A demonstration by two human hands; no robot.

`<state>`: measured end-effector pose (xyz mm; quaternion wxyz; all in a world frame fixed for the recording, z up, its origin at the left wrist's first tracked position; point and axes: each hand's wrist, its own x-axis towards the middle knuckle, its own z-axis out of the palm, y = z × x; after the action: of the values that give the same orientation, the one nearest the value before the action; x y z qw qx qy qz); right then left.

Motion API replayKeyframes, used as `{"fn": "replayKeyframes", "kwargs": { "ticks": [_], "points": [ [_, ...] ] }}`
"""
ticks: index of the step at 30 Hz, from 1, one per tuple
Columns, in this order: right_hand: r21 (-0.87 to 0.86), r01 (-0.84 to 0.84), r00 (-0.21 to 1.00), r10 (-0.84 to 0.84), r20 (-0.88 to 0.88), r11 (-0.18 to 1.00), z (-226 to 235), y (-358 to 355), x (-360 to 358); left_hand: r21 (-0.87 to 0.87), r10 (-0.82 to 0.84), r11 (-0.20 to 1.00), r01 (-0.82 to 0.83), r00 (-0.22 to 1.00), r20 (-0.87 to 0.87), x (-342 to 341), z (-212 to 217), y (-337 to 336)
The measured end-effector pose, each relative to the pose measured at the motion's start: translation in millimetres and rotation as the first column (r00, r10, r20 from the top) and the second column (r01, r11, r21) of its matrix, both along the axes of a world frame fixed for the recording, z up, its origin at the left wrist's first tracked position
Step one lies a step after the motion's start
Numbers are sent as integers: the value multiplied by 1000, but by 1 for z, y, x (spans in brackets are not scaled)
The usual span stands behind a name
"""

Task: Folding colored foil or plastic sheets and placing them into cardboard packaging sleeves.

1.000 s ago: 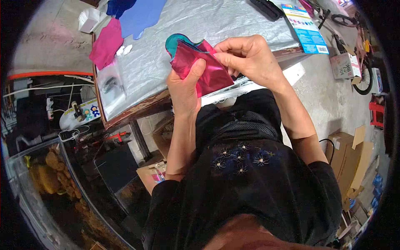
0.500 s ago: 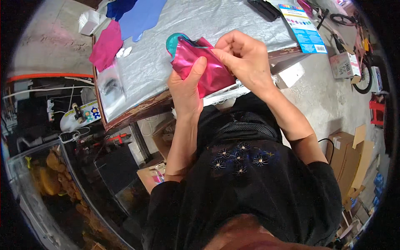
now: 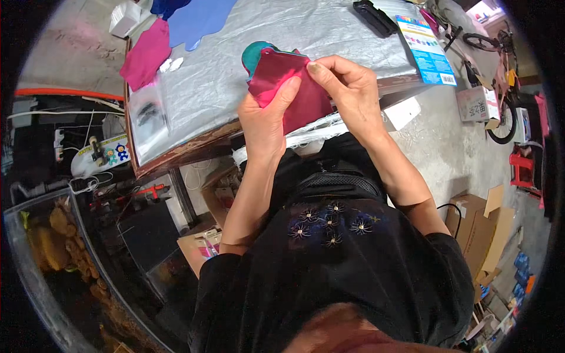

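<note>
A shiny pink piece of thin sheet, cloth or film [image 3: 309, 109], is held up over the table's near edge. My left hand [image 3: 265, 120] is closed on its left side, thumb lying on top. My right hand [image 3: 356, 97] pinches its upper right corner between thumb and forefinger. Its top edge runs almost straight between the two hands. Behind it, at the upper left, a rounded teal piece [image 3: 252, 57] sticks out; how the two are joined is hidden. The left fingers are mostly behind the pink piece.
Silvery sheeting [image 3: 206, 88] covers the table. On it lie a flat pink piece [image 3: 147, 56], a blue piece [image 3: 200, 23], white scraps [image 3: 171, 65], a clear bag [image 3: 148, 115], a black object [image 3: 375, 17] and a blue printed package [image 3: 428, 53]. Cardboard boxes [image 3: 477, 229] stand on the right.
My right thumb and forefinger have come to the upper corner, and the pink piece's top edge is straighter. The whole view has shifted slightly.
</note>
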<state>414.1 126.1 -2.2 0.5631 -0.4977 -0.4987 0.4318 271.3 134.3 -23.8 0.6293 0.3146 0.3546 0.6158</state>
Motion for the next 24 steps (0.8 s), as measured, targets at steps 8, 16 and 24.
{"fn": "replayKeyframes", "kwargs": {
  "ticks": [8,16,24],
  "points": [
    [54,15,1000,-17,20,998,-6,1,-4,-47,-95,995,94,995,-38,-13,10,13],
    [26,16,987,-20,160,1000,-21,-11,4,-74,-47,996,58,988,144,-9,11,29],
    [65,-46,962,26,273,997,-35,-28,20,-135,-40,989,60,989,144,-11,4,29]
  ]
}}
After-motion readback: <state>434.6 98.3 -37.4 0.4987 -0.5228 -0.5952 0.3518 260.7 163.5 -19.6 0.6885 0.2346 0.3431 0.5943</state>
